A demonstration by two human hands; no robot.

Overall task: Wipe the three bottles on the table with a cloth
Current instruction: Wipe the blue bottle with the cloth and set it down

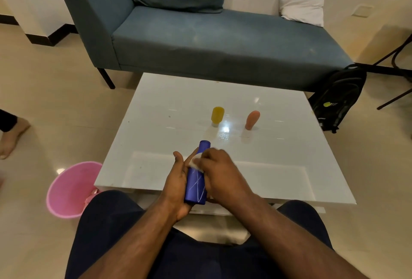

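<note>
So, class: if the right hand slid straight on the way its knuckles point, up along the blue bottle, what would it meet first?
Probably nothing solid. The right hand, pressing a white cloth on the blue bottle, points past its cap; the yellow bottle stands roughly in line, farther back, though depth is unclear.

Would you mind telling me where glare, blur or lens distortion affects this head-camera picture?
Head view: a bright glare patch sits on the glossy table between the yellow bottle and the pink bottle; the right hand is slightly motion-blurred over the blue bottle; the wide-angle lens bends the sofa and the floor edges.
</note>
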